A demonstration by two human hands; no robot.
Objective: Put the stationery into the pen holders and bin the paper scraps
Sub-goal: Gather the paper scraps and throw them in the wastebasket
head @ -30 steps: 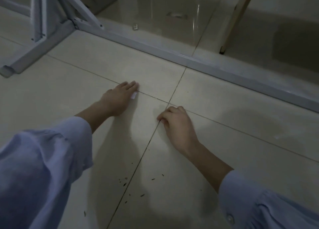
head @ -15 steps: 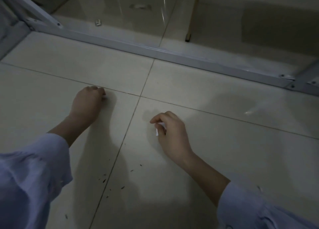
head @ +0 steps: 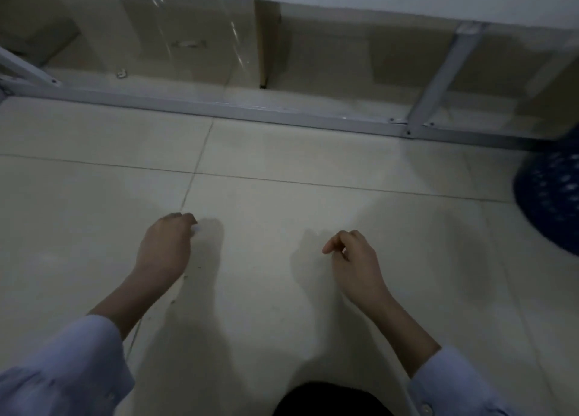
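Left hand (head: 166, 246): at 8 o'clock, low over the tiled floor (head: 282, 152), fingers curled, tips pinching the left paper scrap (head: 195, 229).
Right hand (head: 357, 260): at 5 o'clock, thumb and forefinger nipped narrowly on the right paper scrap (head: 344, 252), only a white sliver showing.
Blue perforated bin (head: 551, 202): at 3 o'clock, well apart from both hands.
Dark specks (head: 185, 277): beside the left wrist.

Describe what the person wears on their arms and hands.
The left sleeve and right sleeve are loose, pale blue cloth, with a small button on the right cuff. The left hand and right hand are bare: no gloves or rings show.
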